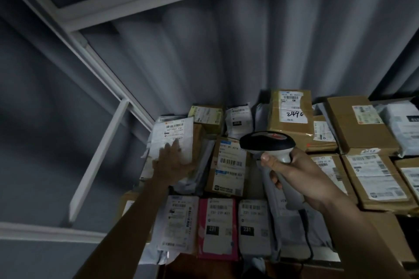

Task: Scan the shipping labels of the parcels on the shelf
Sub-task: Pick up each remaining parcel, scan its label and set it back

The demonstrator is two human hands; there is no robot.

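Note:
My right hand (pixel 292 173) grips the pale handle of a barcode scanner (pixel 266 140) whose black head points left. My left hand (pixel 173 162) lies with fingers spread on a white soft parcel (pixel 172 137) propped up at the left end of the shelf; its shipping label with a barcode faces me. A brown box with a white label (pixel 230 165) sits between the two hands, below the scanner head. Along the front row lie a white mailer (pixel 179 224), a pink mailer (pixel 217 226) and a grey mailer (pixel 254 226), labels up.
More cardboard boxes fill the right side, one marked 2490 (pixel 290 112) at the back and flat ones (pixel 374 179) at the right. White shelf uprights and braces (pixel 99 154) stand at the left. A corrugated grey wall (pixel 204 52) backs the shelf. The scanner cable (pixel 306 233) hangs down.

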